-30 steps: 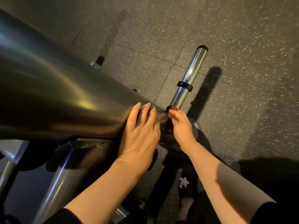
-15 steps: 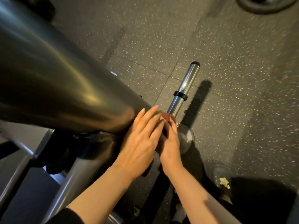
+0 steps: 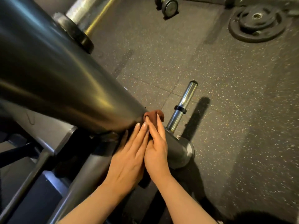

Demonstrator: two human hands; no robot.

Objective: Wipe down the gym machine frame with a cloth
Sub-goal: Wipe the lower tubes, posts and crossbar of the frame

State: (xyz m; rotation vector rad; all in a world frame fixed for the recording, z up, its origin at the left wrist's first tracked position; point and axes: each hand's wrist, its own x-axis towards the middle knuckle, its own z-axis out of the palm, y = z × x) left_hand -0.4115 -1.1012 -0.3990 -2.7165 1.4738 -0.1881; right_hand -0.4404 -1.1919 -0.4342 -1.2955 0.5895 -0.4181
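Observation:
The thick grey frame tube slants from the upper left down to the middle of the view. At its lower end sits a small brown cloth, bunched against the metal. My right hand grips the cloth, which pokes out above its fingertips. Beside it and touching it, my left hand lies flat with straight fingers, its fingertips on the tube's lower edge.
A chrome peg with a black ring rises from a grey round base just right of my hands. Thinner grey tubes run down to the lower left. A black weight plate and a caster wheel lie on the speckled rubber floor.
My hands have come together side by side at the tube's lower end, and more of the brown cloth shows above my right fingertips. The view has tilted up, revealing the plate and wheel.

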